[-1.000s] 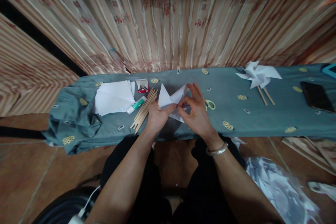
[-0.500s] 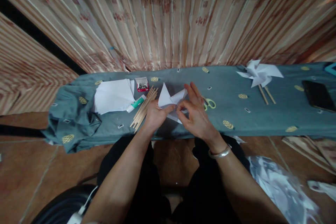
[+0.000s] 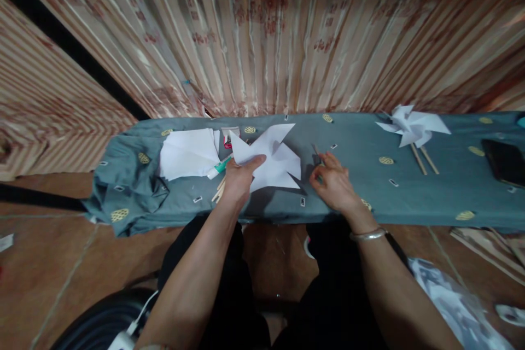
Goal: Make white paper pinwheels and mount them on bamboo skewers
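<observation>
Change: right hand (image 3: 334,186) had left the folded white paper pinwheel (image 3: 268,161) and dropped to the grey-blue patterned cloth (image 3: 410,202).
Left hand (image 3: 240,180): thumb pinched the pinwheel's 7 o'clock edge.
Right hand: fingers curled, contents unclear.
Pinwheel: lay flat at the cloth's centre, long axis running 10 to 4 o'clock, upper tip pointing 1 o'clock.

On desk (image 3: 443,186): paper pinwheel (image 3: 270,161) centre; sheet stack (image 3: 186,153) at 9 o'clock; finished pinwheels (image 3: 412,127) at 2 o'clock; phone (image 3: 504,159) at 3 o'clock.
</observation>
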`<state>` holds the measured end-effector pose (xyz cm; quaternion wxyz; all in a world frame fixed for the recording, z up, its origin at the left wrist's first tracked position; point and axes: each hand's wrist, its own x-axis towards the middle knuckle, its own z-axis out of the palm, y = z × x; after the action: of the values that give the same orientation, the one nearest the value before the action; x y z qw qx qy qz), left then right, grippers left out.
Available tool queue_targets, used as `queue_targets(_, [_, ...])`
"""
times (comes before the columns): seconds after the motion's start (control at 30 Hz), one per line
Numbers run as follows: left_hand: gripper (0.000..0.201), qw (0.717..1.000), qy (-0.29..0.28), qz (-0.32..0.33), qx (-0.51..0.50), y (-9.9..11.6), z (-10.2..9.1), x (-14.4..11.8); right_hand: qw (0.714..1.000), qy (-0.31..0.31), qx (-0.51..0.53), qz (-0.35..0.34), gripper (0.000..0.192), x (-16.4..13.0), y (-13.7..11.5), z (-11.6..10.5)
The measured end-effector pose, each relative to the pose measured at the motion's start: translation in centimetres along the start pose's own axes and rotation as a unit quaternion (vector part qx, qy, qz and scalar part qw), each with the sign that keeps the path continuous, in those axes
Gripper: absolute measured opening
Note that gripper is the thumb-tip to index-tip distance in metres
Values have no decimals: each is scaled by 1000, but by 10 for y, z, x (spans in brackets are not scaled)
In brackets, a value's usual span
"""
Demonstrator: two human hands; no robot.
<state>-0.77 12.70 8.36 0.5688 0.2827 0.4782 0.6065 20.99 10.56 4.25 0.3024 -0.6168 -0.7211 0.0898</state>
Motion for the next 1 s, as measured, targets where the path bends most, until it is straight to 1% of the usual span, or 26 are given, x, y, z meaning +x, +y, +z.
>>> queue_targets(0.07, [32, 999, -13, -7, -37, 2, 1, -1, 998, -35, -46, -15, 16, -5, -2, 5])
queue_targets(0.13, [31, 998, -18, -8, -54, 3, 2, -3, 997, -33, -60, -31, 15, -8, -9, 4])
queue_targets(0.17, [30, 998, -17, -8, -56, 3, 2, -4, 998, -18, -52, -35, 15, -9, -12, 1])
queue_targets(0.23, [28, 998, -14, -9, -55, 4, 2, -4, 998, 37, -11, -42, 19, -9, -20, -7])
queue_targets(0.3, [28, 998, -17, -13, -56, 4, 3, -5, 994, 89, 32, -60, 25, -9, -28, -16])
queue_targets(0.33, [28, 998, -21, -17, -57, 4, 3, -5, 991, 102, 43, -75, 29, -9, -32, -20])
queue_targets(0.37, [28, 998, -25, -21, -57, 4, 4, -5, 990, 101, 47, -92, 33, -9, -36, -23])
queue_targets(0.43, [26, 998, -23, -26, -56, 3, 4, -5, 989, 74, 44, -121, 39, -10, -42, -27])
queue_targets(0.5, [25, 998, -19, -27, -55, 2, 4, -5, 989, 41, 43, -137, 39, -10, -45, -27])
queue_targets(0.57, [26, 998, -19, -28, -55, 1, 5, -5, 988, 23, 48, -142, 40, -11, -46, -27])
queue_targets(0.67, [27, 998, -18, -32, -47, 0, 6, -5, 986, 21, 59, -153, 36, -12, -46, -28])
queue_targets(0.83, [30, 999, -31, -21, -37, -3, 8, -6, 978, 28, 85, -190, 15, -13, -44, -28])
queue_targets(1.0, [34, 1000, -29, -1, -1, -10, 8, -6, 976, 51, 103, -185, 8, -10, -47, -26])
